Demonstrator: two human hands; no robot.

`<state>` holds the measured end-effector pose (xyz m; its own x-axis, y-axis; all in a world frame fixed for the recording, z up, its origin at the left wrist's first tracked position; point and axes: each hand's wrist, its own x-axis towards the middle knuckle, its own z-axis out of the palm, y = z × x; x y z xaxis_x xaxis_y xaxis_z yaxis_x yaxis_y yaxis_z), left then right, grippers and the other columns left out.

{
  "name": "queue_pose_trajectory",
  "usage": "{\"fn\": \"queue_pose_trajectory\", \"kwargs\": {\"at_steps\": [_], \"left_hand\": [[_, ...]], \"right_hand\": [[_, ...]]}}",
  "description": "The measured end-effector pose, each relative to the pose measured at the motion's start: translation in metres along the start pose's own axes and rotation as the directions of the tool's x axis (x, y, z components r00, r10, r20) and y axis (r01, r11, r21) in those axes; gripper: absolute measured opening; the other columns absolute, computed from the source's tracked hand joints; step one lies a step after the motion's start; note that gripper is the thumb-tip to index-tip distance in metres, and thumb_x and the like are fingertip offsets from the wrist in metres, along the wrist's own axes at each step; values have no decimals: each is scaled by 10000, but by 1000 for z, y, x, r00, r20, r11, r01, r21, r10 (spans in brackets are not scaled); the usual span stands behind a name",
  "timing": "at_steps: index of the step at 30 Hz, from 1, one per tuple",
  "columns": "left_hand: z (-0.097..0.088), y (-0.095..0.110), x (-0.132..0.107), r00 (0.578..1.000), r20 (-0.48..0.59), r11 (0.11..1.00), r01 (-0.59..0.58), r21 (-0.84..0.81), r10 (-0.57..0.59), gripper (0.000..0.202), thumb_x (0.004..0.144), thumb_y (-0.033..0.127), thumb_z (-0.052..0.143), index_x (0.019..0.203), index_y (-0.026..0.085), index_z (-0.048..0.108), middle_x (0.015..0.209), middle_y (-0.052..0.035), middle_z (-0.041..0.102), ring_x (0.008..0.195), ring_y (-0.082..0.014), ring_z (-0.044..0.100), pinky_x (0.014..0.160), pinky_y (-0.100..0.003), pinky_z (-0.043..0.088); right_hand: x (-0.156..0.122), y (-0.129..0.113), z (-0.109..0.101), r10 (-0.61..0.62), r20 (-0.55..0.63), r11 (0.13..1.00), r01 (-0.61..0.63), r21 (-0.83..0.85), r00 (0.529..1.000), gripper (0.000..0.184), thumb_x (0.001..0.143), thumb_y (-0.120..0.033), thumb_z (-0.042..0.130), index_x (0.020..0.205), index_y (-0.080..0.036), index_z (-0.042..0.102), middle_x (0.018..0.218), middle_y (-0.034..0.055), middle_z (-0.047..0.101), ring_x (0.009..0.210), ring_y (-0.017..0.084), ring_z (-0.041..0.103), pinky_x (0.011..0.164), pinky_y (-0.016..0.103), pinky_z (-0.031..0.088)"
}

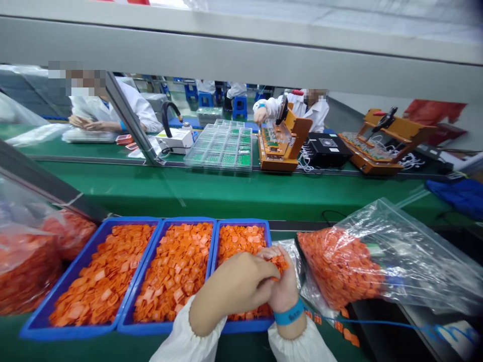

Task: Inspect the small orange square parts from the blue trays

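Observation:
My right hand (pixel 285 286), with a blue wrist strap (pixel 289 312), is cupped palm up and holds several small orange plastic pieces (pixel 279 262). Over it bends my left hand (pixel 241 279), fingers curled together at the right palm; whatever its fingertips grip is hidden. Both hands are above the right-hand blue tray (pixel 268 232), which is full of loose orange pieces. To its left stand the middle blue tray (pixel 166 328) and the left blue tray (pixel 68 332), heaped with the same flat, squarish pieces.
A clear bag (pixel 339 261) of orange pieces lies at right; another bulging bag (pixel 28 266) stands at left. Loose pieces lie by a blue cord (pixel 377 323). Beyond are clear compartment trays (pixel 221 148), an orange fixture (pixel 281 151) and people in white. A metal post (pixel 128 115) rises at left.

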<state>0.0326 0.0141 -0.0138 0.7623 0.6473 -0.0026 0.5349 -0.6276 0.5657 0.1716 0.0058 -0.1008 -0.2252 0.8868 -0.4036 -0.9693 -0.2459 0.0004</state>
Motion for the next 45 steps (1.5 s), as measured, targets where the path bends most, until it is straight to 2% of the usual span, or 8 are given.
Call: {"fn": "queue_pose_trajectory", "kwargs": {"at_steps": [5,8,17,26,32,40,43,45], "left_hand": [[2,-7,-8,979,-186,977,-115,-179,81,356,900,57,569,1100,253,789,942,-13,812,833,-188,762,795,-265,549],[1,-9,-13,964,-265,971,-82,-226,20,368,917,67,581,1126,281,796,956,-13,806,836,-180,751,814,-265,550],[-8,-11,-16,966,-259,965,-42,-259,-28,158,954,134,663,1003,239,770,935,-1,787,843,-158,738,777,-229,526],[-11,9,-30,833,-554,950,-172,-262,-2,135,913,133,699,1002,231,729,819,17,764,682,-108,699,665,-177,510],[-16,20,-37,755,-649,904,-208,-374,-95,117,915,331,780,950,226,742,658,25,734,548,-110,674,566,-180,512],[-19,14,-43,790,-598,913,-139,-384,-131,157,917,367,778,916,212,751,668,15,719,565,-122,657,585,-210,509],[-23,2,-40,875,-449,946,27,-324,-179,134,882,295,813,978,217,762,657,39,668,560,-117,600,578,-214,462],[-23,-5,-35,951,-251,961,115,-253,-180,308,823,310,873,1106,252,764,696,50,675,601,-128,612,615,-228,461]], "right_hand": [[0,3,-2,-42,21,999,42,-1,999,376,764,-196,840,664,-244,481,624,-99,553,610,87,600,731,215,584],[1,5,-1,-63,7,998,63,10,998,367,767,-193,830,656,-244,484,613,-92,561,582,85,603,652,193,570],[4,9,-1,-100,-10,995,100,28,995,360,735,-211,850,658,-236,499,589,-89,576,560,89,612,599,197,549],[2,4,-6,-33,2,998,32,62,999,320,805,-187,806,685,-234,514,624,-92,570,603,90,612,697,213,582],[2,1,-7,3,4,999,-3,43,1000,294,828,-183,789,690,-228,534,642,-87,578,609,93,615,724,241,603],[0,2,-3,-3,-3,999,4,52,1000,296,833,-176,778,683,-225,528,650,-80,563,604,79,604,711,205,596],[-1,2,-2,3,-6,1000,-3,28,1000,293,815,-177,791,699,-227,527,662,-82,574,615,82,614,705,210,599],[-1,2,-1,-1,-8,1000,1,4,1000,302,802,-180,805,704,-229,524,656,-85,574,608,83,616,668,202,588]]}}
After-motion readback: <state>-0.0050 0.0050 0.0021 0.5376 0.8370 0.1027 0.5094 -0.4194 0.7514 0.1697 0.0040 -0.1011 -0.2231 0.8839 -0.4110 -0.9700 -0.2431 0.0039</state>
